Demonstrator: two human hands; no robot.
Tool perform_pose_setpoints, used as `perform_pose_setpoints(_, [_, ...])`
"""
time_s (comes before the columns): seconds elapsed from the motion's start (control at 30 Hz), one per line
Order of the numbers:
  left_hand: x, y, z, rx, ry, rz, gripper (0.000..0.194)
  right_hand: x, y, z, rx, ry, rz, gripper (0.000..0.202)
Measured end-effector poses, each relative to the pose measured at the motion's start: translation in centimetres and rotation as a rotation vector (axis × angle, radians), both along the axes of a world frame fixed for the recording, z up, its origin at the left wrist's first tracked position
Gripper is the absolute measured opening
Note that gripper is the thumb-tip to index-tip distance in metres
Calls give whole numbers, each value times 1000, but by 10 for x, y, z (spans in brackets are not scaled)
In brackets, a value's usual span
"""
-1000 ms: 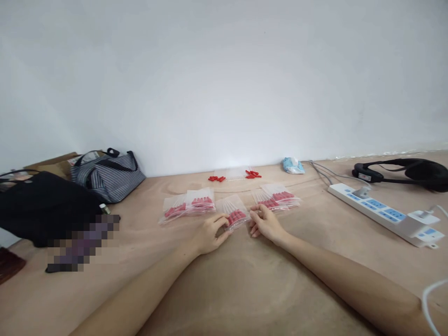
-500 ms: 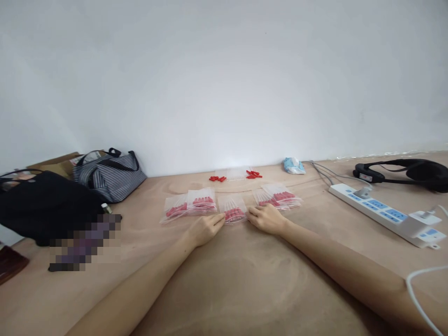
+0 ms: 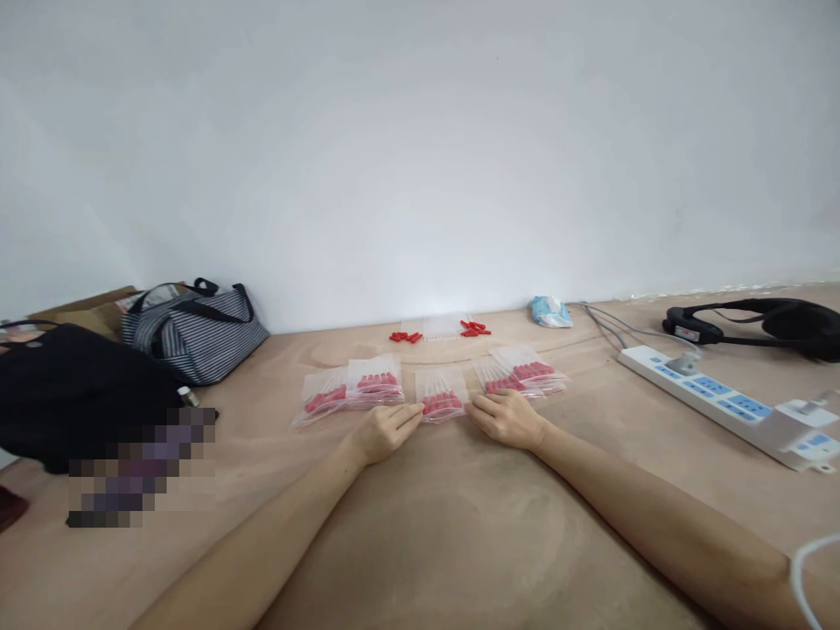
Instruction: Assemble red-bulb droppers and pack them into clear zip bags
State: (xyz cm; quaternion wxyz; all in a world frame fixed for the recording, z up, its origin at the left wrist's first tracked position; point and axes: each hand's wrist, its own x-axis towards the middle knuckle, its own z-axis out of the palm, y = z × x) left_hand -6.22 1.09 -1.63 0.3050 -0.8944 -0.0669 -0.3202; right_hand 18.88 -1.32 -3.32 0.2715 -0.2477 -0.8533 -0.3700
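Observation:
A clear zip bag (image 3: 441, 395) lies flat on the table in front of me, with several red-ended clear sticks inside and its closure edge toward me. My left hand (image 3: 387, 431) has its fingers pressed together at the bag's near left corner. At the near right corner, the curled fingers of my right hand (image 3: 505, 418) pinch the edge; their tips are partly hidden. Left of it, filled bags (image 3: 375, 378) overlap one another. More filled bags (image 3: 533, 367) overlap on the right, just beyond my right hand.
Loose red pieces (image 3: 405, 337) lie near the wall, with more red pieces (image 3: 475, 328) to their right. A wipes pack (image 3: 551, 311), a power strip (image 3: 722, 398) and a black headset (image 3: 754, 324) are on the right. A striped bag (image 3: 203, 332) and a black bag (image 3: 85, 394) stand left.
The view has shifted slightly. Both hands stay at the near corners of the middle bag, which lies a little straighter and flatter; my right hand's fingers are slightly lower.

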Motion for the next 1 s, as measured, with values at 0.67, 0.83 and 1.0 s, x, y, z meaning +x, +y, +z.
perform_pose_setpoints(0.67, [1,-1,5,-3,-16,13,20,7,4,5,63,-61,113,20])
perform_pose_setpoints(0.83, [2,0,5,15,38,-3,24,4,4,6,74,-37,130,20])
perform_pose_setpoints(1.0, [4,4,3,30,-7,-25,16,5,4,5,74,-51,137,22])
